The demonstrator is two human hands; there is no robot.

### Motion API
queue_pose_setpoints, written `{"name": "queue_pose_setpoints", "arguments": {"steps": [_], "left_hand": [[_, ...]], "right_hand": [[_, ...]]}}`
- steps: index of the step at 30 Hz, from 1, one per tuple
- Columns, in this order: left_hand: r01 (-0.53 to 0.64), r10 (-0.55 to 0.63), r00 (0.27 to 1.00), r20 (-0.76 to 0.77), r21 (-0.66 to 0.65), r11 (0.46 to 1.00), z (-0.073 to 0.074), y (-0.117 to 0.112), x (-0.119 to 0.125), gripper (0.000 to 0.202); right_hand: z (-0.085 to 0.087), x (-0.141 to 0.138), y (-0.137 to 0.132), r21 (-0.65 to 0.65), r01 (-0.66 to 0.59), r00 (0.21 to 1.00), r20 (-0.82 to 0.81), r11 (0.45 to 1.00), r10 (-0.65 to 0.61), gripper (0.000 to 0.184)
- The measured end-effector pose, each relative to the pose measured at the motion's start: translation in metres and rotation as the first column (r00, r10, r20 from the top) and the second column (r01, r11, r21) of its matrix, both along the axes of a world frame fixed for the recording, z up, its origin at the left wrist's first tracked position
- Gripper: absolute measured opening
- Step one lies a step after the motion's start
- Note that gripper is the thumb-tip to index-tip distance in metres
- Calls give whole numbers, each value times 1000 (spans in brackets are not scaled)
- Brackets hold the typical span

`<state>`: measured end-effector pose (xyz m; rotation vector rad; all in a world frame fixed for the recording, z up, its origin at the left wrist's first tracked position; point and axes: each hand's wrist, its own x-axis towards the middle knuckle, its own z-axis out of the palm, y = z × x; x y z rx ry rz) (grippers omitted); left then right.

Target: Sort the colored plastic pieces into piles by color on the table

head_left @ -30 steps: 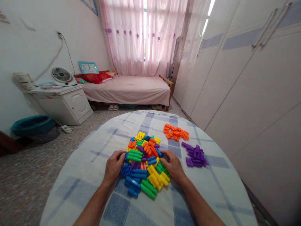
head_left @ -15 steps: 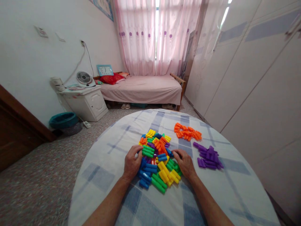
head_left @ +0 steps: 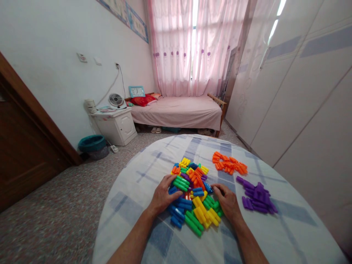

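Note:
A mixed heap of plastic building blocks, made of joined tubes in yellow, green, blue, orange and purple, lies between my hands on the round table. My left hand rests on the heap's left side, thumb and fingers apart around the near-left end of a green block. Across the heap, my right hand has its fingertips closed on the end of a dark blue block; the grip itself is partly hidden.
Sorted orange blocks lie at the far right of the table, with purple blocks nearer on the right. A checked cloth covers the table. Beyond stand a bed, a white cabinet and a teal bin.
The whole view has shifted, so the table appears farther right and lower. My left thumb has spread away from the fingers beside the green block. My right hand stays at the blue block.

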<state>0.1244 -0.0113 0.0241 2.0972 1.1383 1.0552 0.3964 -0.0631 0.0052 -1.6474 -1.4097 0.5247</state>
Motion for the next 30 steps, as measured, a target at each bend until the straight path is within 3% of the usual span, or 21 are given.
{"name": "queue_pose_setpoints", "arguments": {"steps": [3,7,11,19,24,30], "left_hand": [[-37,38,999,-38,21,999,1,-3,4,56],[-94,94,996,0,76,993,-1,-6,12,35],[-88,91,996,-20,116,989,0,-7,15,37],[-78,125,948,-294,166,983,11,-6,17,46],[35,77,916,-394,270,962,17,-10,32,49],[142,-40,929,-367,254,957,16,-13,48,42]], "right_hand": [[2,0,0,2,2,1000,-15,1000,-2,34],[3,-1,-1,5,15,1000,-28,1000,-14,33],[4,0,-1,-3,8,999,-36,1000,-8,33],[4,1,0,-6,6,999,-38,1000,-6,34],[5,1,0,-7,20,1000,-21,1000,-20,37],[4,3,-2,-5,6,1000,-14,1000,-6,37]]}}
